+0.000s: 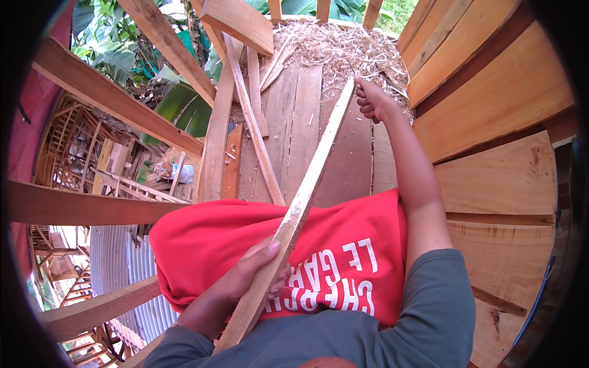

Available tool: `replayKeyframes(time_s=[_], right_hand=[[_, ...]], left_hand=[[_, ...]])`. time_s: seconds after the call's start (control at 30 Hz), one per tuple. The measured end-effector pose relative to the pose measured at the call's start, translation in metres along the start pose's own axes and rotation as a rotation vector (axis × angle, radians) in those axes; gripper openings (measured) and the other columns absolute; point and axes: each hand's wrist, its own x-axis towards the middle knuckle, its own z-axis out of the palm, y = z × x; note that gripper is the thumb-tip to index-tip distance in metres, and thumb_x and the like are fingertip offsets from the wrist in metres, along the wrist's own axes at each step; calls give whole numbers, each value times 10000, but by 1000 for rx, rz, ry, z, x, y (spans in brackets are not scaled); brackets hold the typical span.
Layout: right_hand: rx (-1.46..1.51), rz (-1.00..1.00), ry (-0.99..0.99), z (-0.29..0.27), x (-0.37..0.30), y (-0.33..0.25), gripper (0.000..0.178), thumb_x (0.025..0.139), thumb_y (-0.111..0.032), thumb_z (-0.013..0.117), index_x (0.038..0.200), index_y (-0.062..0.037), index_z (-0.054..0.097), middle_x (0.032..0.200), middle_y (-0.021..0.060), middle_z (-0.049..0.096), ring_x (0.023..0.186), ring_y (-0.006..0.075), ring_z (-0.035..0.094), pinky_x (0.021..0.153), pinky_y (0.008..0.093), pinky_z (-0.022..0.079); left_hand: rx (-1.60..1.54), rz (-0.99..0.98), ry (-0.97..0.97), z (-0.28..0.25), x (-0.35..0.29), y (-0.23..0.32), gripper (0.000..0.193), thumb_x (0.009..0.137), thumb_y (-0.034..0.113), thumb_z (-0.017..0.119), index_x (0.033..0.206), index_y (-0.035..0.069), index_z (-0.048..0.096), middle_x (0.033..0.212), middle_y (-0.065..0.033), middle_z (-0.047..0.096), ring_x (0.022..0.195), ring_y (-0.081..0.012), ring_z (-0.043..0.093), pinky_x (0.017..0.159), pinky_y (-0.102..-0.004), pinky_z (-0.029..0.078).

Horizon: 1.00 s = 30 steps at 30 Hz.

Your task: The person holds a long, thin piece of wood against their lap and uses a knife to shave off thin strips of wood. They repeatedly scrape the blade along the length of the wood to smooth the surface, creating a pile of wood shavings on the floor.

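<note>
A long, pale wooden strip (319,159) runs slantwise from my body up to the far middle of the view. My left hand (261,267) is wrapped around its near part, thumb on top and fingertips showing at the right side. At the strip's far tip, my outstretched right hand (372,101) is closed, fingers curled, with the thumb side against the tip. Whether something small sits in those fingers is hidden. Under the strip, a red cloth (215,239) with white lettering covers my lap.
Wood shavings (331,46) are heaped at the far end of the plank floor (307,104). Left of the strip, a thinner stick (251,119) and a thick beam (239,24) lean by an open slatted frame. Overlapping boards (491,92) form the right wall.
</note>
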Motion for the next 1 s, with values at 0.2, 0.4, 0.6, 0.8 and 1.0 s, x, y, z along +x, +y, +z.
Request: replayKeyframes(time_s=[0.2, 0.4, 0.6, 0.8, 1.0], right_hand=[[69, -49, -74, -5, -6, -4, 578, 976, -622, 463, 628, -185, 314, 505, -76, 255, 383, 60, 183, 352, 258, 129], [-1008, -526, 688, 1, -2, 3, 786, 905, -748, 446, 740, -14, 675, 779, 188, 692, 810, 355, 690, 759, 459, 519], [-987, -527, 676, -18, 21, 17, 734, 919, -717, 464, 785, -19, 646, 686, 140, 645, 647, 299, 653, 600, 441, 503], [-47, 20, -11, 8, 8, 7, 578, 950, -661, 473, 687, -166, 330, 547, -70, 267, 412, 66, 191, 372, 256, 145], [134, -131, -42, -16, -5, -6, 588, 962, -652, 461, 638, -176, 343, 517, -76, 220, 391, 68, 154, 369, 268, 130]], left_hand=[[0, 5, -5, 1, -1, 0, 523, 1011, 472, 456, 1348, 76, 397, 824, -66, 487, 609, -126, 487, 548, -255, 419], [9, 27, -18, 1, -3, 0, 536, 1010, 479, 457, 1367, 87, 381, 827, -65, 485, 612, -124, 490, 543, -251, 418], [25, 4, -18, 1, -1, 1, 534, 1009, 481, 464, 1379, 108, 371, 826, -59, 490, 610, -118, 489, 538, -255, 421], [-3, -15, 42, 0, 1, 1, 538, 1009, 482, 463, 1384, 107, 368, 827, -54, 492, 605, -110, 486, 532, -254, 417], [-29, 4, 56, -3, 1, 0, 531, 996, 475, 482, 1348, 84, 411, 832, -68, 475, 605, -136, 480, 535, -265, 411]])
